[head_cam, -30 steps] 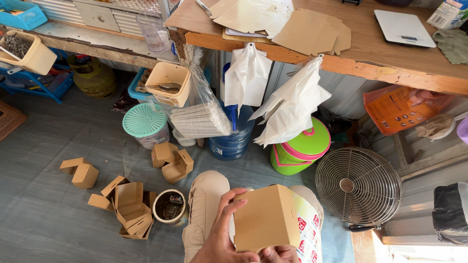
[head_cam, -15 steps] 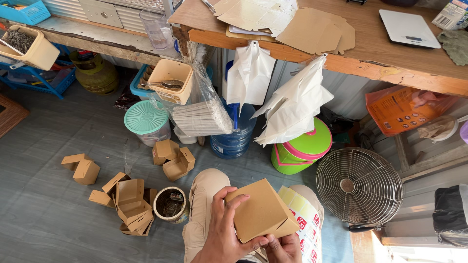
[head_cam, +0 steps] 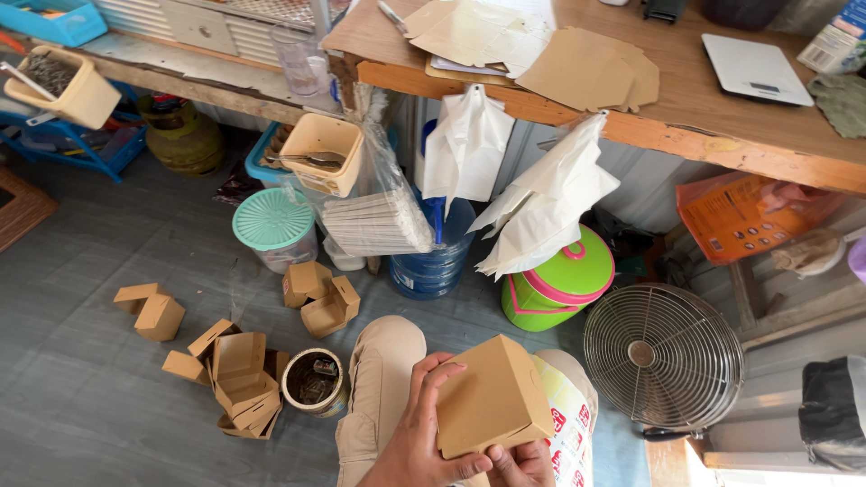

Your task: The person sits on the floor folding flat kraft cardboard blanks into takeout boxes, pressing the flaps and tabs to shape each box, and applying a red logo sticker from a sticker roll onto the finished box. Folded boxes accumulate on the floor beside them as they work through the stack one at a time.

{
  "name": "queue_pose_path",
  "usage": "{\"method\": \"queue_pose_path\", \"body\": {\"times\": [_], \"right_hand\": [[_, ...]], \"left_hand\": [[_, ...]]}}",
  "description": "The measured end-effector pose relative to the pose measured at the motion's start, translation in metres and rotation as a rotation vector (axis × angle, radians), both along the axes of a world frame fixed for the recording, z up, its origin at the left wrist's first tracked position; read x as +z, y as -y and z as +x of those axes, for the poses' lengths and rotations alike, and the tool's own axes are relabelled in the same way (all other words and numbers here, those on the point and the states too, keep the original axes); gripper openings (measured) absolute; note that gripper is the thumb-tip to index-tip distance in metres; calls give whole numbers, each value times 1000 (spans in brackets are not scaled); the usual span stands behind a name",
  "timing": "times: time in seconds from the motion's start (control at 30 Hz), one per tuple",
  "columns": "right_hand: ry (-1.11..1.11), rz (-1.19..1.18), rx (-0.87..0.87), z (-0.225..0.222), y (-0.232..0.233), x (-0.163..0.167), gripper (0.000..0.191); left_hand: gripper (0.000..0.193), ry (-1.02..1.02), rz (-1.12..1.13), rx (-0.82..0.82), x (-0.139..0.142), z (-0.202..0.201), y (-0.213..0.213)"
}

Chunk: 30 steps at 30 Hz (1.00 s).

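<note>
A folded brown cardboard box [head_cam: 492,397] sits tilted in both my hands above my lap. My left hand [head_cam: 417,433] wraps its left side, fingers along the front edge. My right hand [head_cam: 519,464] pinches it from below, mostly hidden by the box. Under the box lies a white printed sack [head_cam: 570,424] across my right knee. My beige trouser leg [head_cam: 379,388] stretches out on the left.
Several finished brown boxes [head_cam: 239,374] lie on the grey floor at left, beside a round tin [head_cam: 313,381]. Ahead stand a blue water jug [head_cam: 433,261], a green bucket [head_cam: 559,280] and a floor fan [head_cam: 663,356]. A wooden table edge [head_cam: 631,131] holds hanging white bags.
The box has turned in my hands, from a flat face toward me to a tilted corner-up pose, and my left fingers have shifted along its edge.
</note>
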State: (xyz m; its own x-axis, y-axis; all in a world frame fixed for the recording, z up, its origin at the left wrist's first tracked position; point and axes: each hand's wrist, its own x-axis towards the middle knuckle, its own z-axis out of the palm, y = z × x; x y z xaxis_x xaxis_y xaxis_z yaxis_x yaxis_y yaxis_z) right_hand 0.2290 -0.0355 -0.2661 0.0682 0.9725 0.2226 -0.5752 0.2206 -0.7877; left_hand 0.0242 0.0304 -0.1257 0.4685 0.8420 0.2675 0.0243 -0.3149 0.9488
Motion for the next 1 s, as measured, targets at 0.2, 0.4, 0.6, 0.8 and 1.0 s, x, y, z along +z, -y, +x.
{"method": "queue_pose_path", "body": {"times": [0.2, 0.4, 0.6, 0.8, 1.0], "right_hand": [[898, -82, 307, 21, -30, 10, 61], [891, -97, 108, 4, -39, 16, 78], [249, -28, -24, 4, -41, 4, 52], [321, -117, -5, 7, -47, -1, 30], [627, -125, -109, -12, -52, 5, 67]], "left_hand": [[110, 265, -38, 61, 4, -14, -30], [114, 505, -328, -181, -8, 13, -28], [106, -86, -211, 96, -42, 26, -18], [77, -135, -308, -62, -50, 25, -12], [57, -33, -319, 75, -70, 13, -25]]}}
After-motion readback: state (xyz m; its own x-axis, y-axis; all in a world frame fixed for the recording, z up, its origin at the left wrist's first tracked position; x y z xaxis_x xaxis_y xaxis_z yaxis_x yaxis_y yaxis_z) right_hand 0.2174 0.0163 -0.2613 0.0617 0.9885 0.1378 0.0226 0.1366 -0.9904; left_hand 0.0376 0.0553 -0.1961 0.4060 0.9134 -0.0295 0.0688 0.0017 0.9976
